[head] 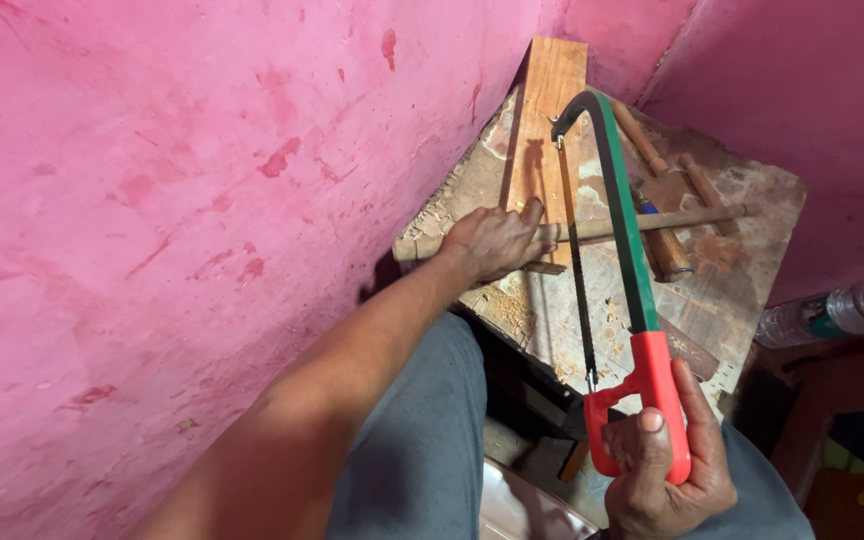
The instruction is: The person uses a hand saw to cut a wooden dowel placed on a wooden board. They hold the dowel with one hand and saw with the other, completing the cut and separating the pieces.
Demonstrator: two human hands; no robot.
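Right hand: the right hand (667,475) is nearest the camera, at the lower right, fingers curled tight around the red handle of a hacksaw (620,250), thumb up along the grip
Hacksaw: green and black bow frame with a thin dark blade; it runs from the hand up and away over the bench, and the blade crosses the stick just right of the other hand
Left hand: the left hand (495,242) reaches forward on an outstretched arm, palm down, fingers pressed together over a wooden stick (592,229), pinning it to the bench
Wooden stick: a long, thin, round pale rod lying crosswise on the bench, one end past the left edge near the wall, the other reaching right
Handling: the stick looks light and stiff, and being round it would likely roll unless pressed down close to the blade; the saw is rigid and best held by its moulded handle, well away from the toothed blade
Workbench: a worn wooden workbench (752,200) scattered with sawdust, set into a corner
Plank: a reddish wooden plank (550,100) lies on the bench, running under the stick towards the corner
Other pieces: several turned wooden pieces (667,250) lie behind the saw frame
Surroundings: a scuffed pink wall (202,200) on the left; a clear plastic bottle (837,312) lies at the right edge; grey trousers cover the knees below
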